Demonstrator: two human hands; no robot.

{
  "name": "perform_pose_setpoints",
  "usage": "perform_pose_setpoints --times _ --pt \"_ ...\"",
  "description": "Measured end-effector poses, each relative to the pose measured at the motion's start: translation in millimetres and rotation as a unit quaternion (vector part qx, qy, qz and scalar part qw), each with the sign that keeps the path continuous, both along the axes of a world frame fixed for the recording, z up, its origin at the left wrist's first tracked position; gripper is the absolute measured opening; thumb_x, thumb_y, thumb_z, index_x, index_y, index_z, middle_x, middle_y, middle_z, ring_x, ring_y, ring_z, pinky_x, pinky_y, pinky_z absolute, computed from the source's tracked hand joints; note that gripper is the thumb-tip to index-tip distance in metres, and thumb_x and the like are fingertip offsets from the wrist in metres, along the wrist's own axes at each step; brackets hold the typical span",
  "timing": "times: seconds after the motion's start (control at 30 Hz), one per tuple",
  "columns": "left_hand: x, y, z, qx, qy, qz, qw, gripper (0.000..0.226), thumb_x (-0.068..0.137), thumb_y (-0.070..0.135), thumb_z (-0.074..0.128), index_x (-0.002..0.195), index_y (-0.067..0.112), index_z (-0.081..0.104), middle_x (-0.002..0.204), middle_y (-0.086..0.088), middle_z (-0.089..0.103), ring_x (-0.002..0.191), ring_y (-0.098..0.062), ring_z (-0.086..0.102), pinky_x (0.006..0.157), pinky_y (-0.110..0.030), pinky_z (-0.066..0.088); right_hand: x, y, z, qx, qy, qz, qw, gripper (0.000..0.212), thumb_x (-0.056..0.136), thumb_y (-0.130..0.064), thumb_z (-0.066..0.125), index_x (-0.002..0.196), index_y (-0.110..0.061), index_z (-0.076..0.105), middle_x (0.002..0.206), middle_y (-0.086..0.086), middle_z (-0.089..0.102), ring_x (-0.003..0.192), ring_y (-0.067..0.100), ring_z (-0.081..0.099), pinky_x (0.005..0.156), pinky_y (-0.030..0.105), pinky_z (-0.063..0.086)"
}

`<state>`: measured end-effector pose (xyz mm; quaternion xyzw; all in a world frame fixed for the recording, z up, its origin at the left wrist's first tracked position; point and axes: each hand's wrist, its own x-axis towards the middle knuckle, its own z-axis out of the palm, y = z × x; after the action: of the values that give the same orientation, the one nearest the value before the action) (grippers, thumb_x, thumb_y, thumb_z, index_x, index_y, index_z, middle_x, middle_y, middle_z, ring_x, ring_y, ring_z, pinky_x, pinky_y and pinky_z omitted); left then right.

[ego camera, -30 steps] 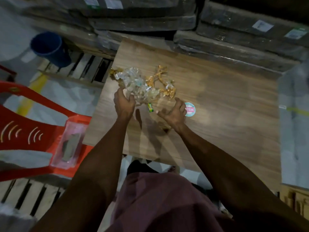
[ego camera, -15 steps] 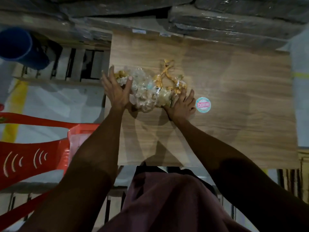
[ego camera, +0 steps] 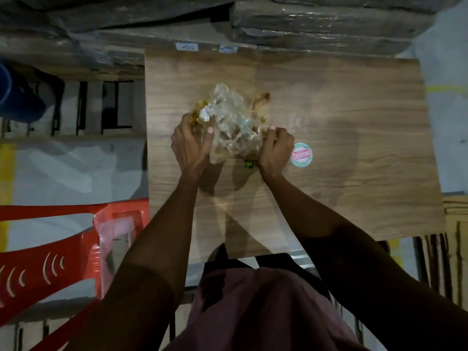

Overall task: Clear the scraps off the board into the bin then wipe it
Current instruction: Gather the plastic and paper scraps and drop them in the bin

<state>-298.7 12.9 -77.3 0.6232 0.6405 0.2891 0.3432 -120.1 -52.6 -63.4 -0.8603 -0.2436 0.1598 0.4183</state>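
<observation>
A wooden board (ego camera: pixel 342 138) lies flat in front of me. Near its middle is a bundle of scraps (ego camera: pixel 233 120): crumpled clear plastic mixed with gold wrappers. My left hand (ego camera: pixel 190 145) grips the bundle's left side, thumb on top. My right hand (ego camera: pixel 274 148) grips its right side with curled fingers. A gold scrap (ego camera: pixel 260 100) sticks out at the upper right of the bundle. A small green scrap (ego camera: pixel 248 164) shows below it, between my wrists. A round teal and pink sticker (ego camera: pixel 300 154) lies on the board just right of my right hand. A blue bin (ego camera: pixel 17 97) stands at the far left.
A red plastic chair (ego camera: pixel 50 249) with a clear packet (ego camera: pixel 115 239) on its seat stands at the lower left. Wrapped stacked packs (ego camera: pixel 316 21) line the board's far edge. A slatted wooden pallet (ego camera: pixel 96 107) lies between the bin and the board.
Both hands have gone from flat palms pushing the scraps together to curled fingers gripping the bundle. The scraps are gathered tighter, and the view has shifted to the right.
</observation>
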Motion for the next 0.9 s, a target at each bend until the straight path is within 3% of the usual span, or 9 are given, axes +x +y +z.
perform_pose_setpoints --times 0.1,0.2,0.3,0.4,0.47,0.5,0.6,0.7,0.9 --pt "2.7 8.0 5.7 0.025 0.014 0.083 0.996 0.071 0.092 0.069 0.038 0.135 0.015 0.056 0.12 -0.014 0.056 0.115 -0.033 0.052 0.101 -0.048 0.041 10.2 14.2 7.7 -0.038 -0.012 -0.036 0.999 0.061 0.097 -0.052 0.041 0.093 -0.001 0.074 0.109 0.018 0.058 0.098 0.038 0.058 0.094 0.048 0.049" --pt "5.2 27.5 9.0 0.05 -0.006 0.105 0.993 0.075 0.094 0.076 0.035 0.135 0.017 0.057 0.128 -0.013 0.053 0.119 -0.032 0.051 0.102 -0.04 0.039 21.2 24.0 6.3 -0.032 -0.041 -0.037 0.998 0.059 0.091 -0.059 0.045 0.092 -0.007 0.074 0.111 0.013 0.06 0.1 0.033 0.061 0.092 0.045 0.05" --pt "13.9 51.7 10.3 0.005 -0.023 0.047 0.999 0.075 0.093 0.077 0.034 0.145 0.026 0.049 0.146 -0.01 0.046 0.137 -0.032 0.041 0.108 -0.037 0.027 32.3 35.5 -3.3 -0.008 -0.016 0.032 0.999 0.053 0.088 -0.058 0.052 0.118 -0.018 0.068 0.127 0.007 0.06 0.115 0.026 0.059 0.099 0.048 0.05" --pt "28.4 62.5 8.9 -0.067 0.011 -0.079 0.995 0.069 0.093 0.073 0.032 0.152 0.039 0.038 0.159 -0.003 0.036 0.148 -0.027 0.029 0.12 -0.05 0.017 36.6 42.2 -14.7 -0.078 0.038 0.162 0.983 0.06 0.095 -0.059 0.048 0.147 -0.031 0.051 0.152 0.002 0.051 0.145 0.03 0.039 0.119 0.056 0.029" --pt "38.4 58.2 4.6 -0.076 0.033 -0.145 0.986 0.074 0.088 0.078 0.03 0.151 0.04 0.039 0.16 -0.005 0.034 0.15 -0.028 0.027 0.123 -0.053 0.017 34.0 39.3 -18.2 -0.124 0.059 0.226 0.965 0.062 0.098 -0.059 0.04 0.154 -0.034 0.044 0.164 -0.001 0.038 0.157 0.028 0.018 0.124 0.054 0.009" --pt "42.9 52.0 2.5 -0.072 0.031 -0.163 0.984 0.077 0.087 0.08 0.031 0.151 0.038 0.041 0.16 -0.007 0.034 0.149 -0.03 0.028 0.123 -0.054 0.02 32.1 35.1 -18.4 -0.111 0.068 0.234 0.964 0.063 0.097 -0.06 0.037 0.153 -0.032 0.045 0.165 -0.001 0.037 0.157 0.027 0.016 0.124 0.053 0.007" --pt "45.0 26.0 -7.8 -0.024 0.026 -0.194 0.98 0.083 0.088 0.077 0.047 0.153 0.025 0.043 0.158 -0.014 0.037 0.146 -0.034 0.033 0.12 -0.054 0.029 29.1 9.6 -22.3 0.004 0.064 0.205 0.977 0.063 0.098 -0.052 0.038 0.15 -0.019 0.049 0.163 0.01 0.038 0.154 0.03 0.027 0.124 0.056 0.022" --pt "35.5 3.8 -18.2 -0.01 0.054 -0.208 0.977 0.082 0.079 0.054 0.071 0.152 0.028 0.043 0.164 -0.009 0.03 0.153 -0.031 0.023 0.123 -0.055 0.024 27.9 -29.3 -37.4 0.025 0.04 0.222 0.974 0.061 0.101 -0.041 0.045 0.156 -0.015 0.037 0.169 0.015 0.018 0.159 0.027 0.016 0.124 0.055 0.024" --pt "43.5 -15.4 -23.4 0.016 0.085 -0.224 0.971 0.073 0.077 0.033 0.055 0.148 0.022 0.049 0.161 -0.015 0.035 0.152 -0.042 0.026 0.121 -0.063 0.023 12.9 -46.9 -44.5 0.03 -0.061 0.229 0.971 0.058 0.105 -0.032 0.04 0.159 -0.011 0.031 0.17 0.017 0.017 0.158 0.032 0.016 0.121 0.058 0.026"
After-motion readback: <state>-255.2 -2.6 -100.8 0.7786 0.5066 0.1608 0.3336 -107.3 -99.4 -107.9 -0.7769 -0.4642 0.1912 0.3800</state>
